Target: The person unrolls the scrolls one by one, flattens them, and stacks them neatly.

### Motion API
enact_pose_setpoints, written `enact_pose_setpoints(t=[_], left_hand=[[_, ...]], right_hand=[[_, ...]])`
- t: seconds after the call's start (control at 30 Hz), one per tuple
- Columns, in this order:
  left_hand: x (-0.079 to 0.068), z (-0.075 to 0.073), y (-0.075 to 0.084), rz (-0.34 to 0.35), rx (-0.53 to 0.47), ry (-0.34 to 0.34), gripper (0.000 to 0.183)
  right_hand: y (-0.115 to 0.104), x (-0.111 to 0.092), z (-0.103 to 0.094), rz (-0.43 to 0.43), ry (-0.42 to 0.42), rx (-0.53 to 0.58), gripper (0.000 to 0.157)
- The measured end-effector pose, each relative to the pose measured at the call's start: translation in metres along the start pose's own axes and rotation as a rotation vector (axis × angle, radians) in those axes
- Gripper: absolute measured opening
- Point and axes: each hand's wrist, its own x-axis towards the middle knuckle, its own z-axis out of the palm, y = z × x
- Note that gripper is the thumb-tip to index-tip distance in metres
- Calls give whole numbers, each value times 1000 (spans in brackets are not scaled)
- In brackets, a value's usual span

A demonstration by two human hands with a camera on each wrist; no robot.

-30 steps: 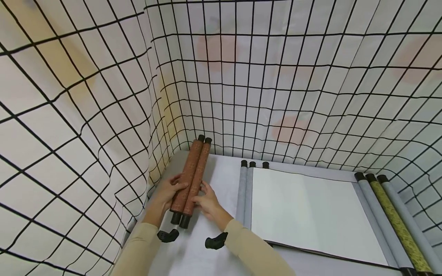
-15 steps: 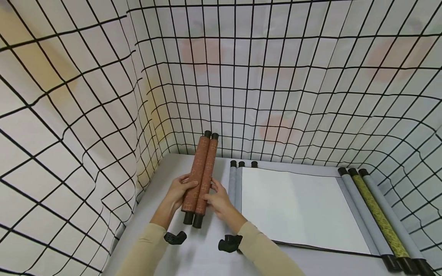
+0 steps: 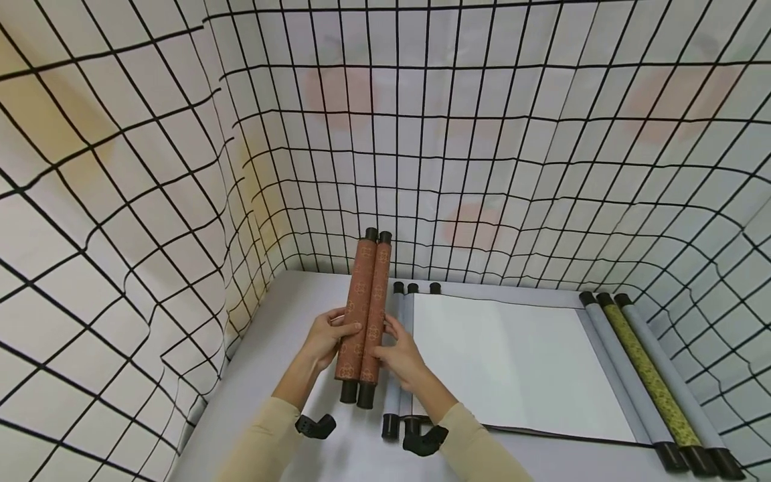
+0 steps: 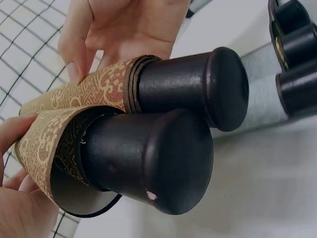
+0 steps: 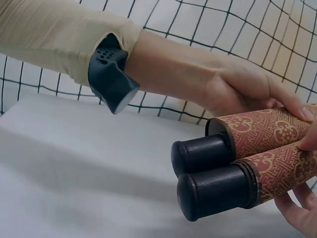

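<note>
Two slim red-brown scroll rolls with gold patterning and black knobs lie side by side, tilted up over the table, in the head view. My left hand holds the left scroll roll, thumb across its front. My right hand grips the right scroll roll low on its outer side. The wrist views show the lower black knobs close up. The left roll is wound loosely, its grey inner side showing at the end; the right roll is tighter.
A white sheet lies flat on the table. Grey rolls with black knobs lie along its left side. More grey rolls and a yellow-green roll lie at its right. Black netting surrounds the table on the left and back.
Both hands have carried the two scroll rolls rightward from the left side, toward the grey rolls, and the rolls stand more upright in the view. The head view has turned slightly right.
</note>
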Motion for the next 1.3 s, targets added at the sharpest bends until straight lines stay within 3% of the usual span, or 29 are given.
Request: enact_pose_setpoints(t=[0.43, 0.7, 0.97, 1.3], left_hand=[[7, 38, -21, -17, -27, -107, 61], [12, 65, -28, -39, -39, -216, 59], [12, 79, -31, -26, -71, -238, 54], [9, 89, -30, -20, -77, -258, 53]], right_hand=[[-11, -19, -47, -25, -49, -225, 83], [-16, -28, -66, -72, 106, -327, 58], [-23, -31, -74, -92, 220, -425, 56], [-32, -36, -87, -58, 202, -333, 68]])
